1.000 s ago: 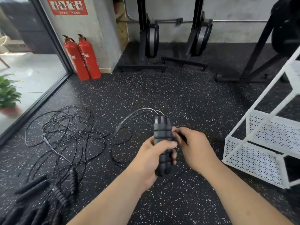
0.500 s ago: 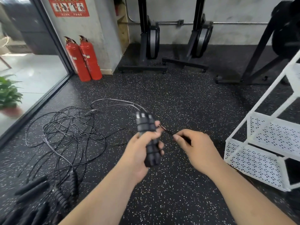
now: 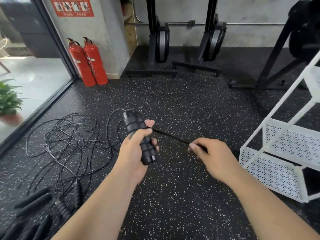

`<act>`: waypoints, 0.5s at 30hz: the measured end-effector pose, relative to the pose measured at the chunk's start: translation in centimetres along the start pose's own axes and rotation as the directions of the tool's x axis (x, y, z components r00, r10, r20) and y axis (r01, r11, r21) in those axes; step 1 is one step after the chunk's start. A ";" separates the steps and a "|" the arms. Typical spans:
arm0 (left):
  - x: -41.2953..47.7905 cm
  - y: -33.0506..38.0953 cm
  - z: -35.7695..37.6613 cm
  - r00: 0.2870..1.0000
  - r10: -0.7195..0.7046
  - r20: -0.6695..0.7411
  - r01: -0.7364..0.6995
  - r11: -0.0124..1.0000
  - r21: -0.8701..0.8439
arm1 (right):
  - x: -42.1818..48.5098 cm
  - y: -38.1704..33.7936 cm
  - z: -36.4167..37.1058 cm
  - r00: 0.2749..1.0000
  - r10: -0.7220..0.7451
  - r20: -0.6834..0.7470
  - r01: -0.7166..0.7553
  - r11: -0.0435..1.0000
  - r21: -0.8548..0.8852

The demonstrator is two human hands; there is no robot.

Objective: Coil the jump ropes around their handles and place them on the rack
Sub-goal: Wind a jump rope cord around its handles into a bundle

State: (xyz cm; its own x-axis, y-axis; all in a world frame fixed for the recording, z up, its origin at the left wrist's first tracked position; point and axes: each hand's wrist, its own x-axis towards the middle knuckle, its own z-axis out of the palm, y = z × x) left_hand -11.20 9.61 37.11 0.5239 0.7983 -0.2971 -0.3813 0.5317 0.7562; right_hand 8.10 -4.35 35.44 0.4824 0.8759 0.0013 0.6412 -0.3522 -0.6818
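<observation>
My left hand [image 3: 133, 153] grips a pair of black ribbed jump rope handles [image 3: 138, 134], held side by side and tilted to the upper left. A thin black cord [image 3: 170, 136] runs taut from the handles to my right hand [image 3: 213, 155], which pinches it between thumb and fingers. More of this cord loops off the handle tops down to the floor [image 3: 112, 125]. A tangle of loose ropes [image 3: 72, 142] lies on the floor to the left. The white perforated rack [image 3: 277, 163] stands at the right.
Several more black handles [image 3: 34, 210] lie at the lower left. Two red fire extinguishers [image 3: 88, 61] stand by the glass wall. Black gym machines [image 3: 161, 45] line the back wall, and a potted plant [image 3: 8, 103] sits outside the glass.
My hands have drawn apart: the right hand moved right pulling the cord taut, while the left hand tilted the handles leftward. The cord loop on the floor shifted.
</observation>
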 end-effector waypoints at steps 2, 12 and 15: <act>-0.6 -0.9 0.4 0.996 -0.071 0.057 0.068 0.996 0.058 | -0.1 -0.3 0.5 1.000 -0.015 -0.025 0.015 1.000 0.020; -2.1 -4.0 2.1 0.971 -0.172 0.164 0.139 0.971 0.196 | -0.4 -1.0 2.2 0.998 -0.060 0.021 0.061 0.997 -0.048; -0.8 -2.1 1.2 0.993 -0.094 0.065 0.088 0.991 0.098 | -0.4 -0.5 1.7 0.996 -0.038 0.074 0.043 0.997 -0.066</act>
State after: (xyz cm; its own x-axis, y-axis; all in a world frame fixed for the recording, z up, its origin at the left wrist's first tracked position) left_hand -9.85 7.50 36.44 0.6057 0.7246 -0.3289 -0.2573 0.5694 0.7807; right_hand 6.61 -3.95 34.57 0.4117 0.9109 -0.0270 0.6996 -0.3349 -0.6311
